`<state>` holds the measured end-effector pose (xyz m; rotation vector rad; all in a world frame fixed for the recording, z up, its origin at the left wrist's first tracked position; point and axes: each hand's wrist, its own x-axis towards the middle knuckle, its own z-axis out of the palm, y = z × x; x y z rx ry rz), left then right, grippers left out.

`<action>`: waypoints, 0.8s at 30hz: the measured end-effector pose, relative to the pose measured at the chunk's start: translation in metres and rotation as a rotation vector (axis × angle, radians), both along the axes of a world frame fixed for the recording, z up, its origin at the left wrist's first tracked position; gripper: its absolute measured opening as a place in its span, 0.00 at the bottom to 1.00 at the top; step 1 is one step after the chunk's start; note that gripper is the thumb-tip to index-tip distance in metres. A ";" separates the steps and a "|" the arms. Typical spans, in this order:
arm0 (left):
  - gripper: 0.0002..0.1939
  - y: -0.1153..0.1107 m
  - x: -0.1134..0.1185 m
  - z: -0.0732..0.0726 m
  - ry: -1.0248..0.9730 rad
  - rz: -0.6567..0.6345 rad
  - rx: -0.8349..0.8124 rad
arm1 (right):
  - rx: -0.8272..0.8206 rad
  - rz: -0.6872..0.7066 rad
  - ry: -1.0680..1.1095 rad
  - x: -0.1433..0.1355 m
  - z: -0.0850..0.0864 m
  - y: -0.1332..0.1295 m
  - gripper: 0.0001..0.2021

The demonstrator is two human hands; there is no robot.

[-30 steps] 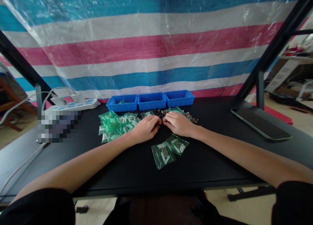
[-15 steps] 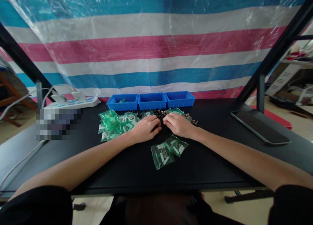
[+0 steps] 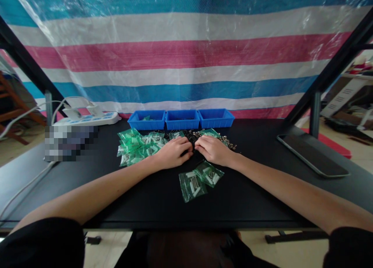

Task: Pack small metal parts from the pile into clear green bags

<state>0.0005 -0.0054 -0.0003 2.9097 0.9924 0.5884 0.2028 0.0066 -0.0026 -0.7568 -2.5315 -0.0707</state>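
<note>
My left hand and my right hand rest close together over the far middle of the black table, fingers curled inward. Whatever their fingertips pinch is hidden. Just beyond them spreads a heap of small dark screws, with brassy pieces at its right end. To the left of my left hand lies a pile of green plastic packets holding white plugs and screws. Nearer to me are two more such packets, one on the left and an overlapping one on the right.
Three blue bins stand in a row behind the heap. A white power strip with plugs and cables sits at the back left. A phone lies on the right. Behind the table hangs a striped plastic sheet.
The camera view has shifted slightly. Both hands stay in nearly the same place with curled fingers, and the packets and bins have not moved on the table.
</note>
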 end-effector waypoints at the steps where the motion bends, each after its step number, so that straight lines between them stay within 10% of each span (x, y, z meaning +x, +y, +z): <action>1: 0.09 0.000 0.000 0.000 -0.002 -0.003 0.000 | 0.005 0.003 0.002 0.000 0.000 0.000 0.09; 24: 0.13 0.002 0.002 -0.004 0.035 -0.011 0.115 | 0.055 0.020 0.083 -0.002 -0.001 -0.007 0.04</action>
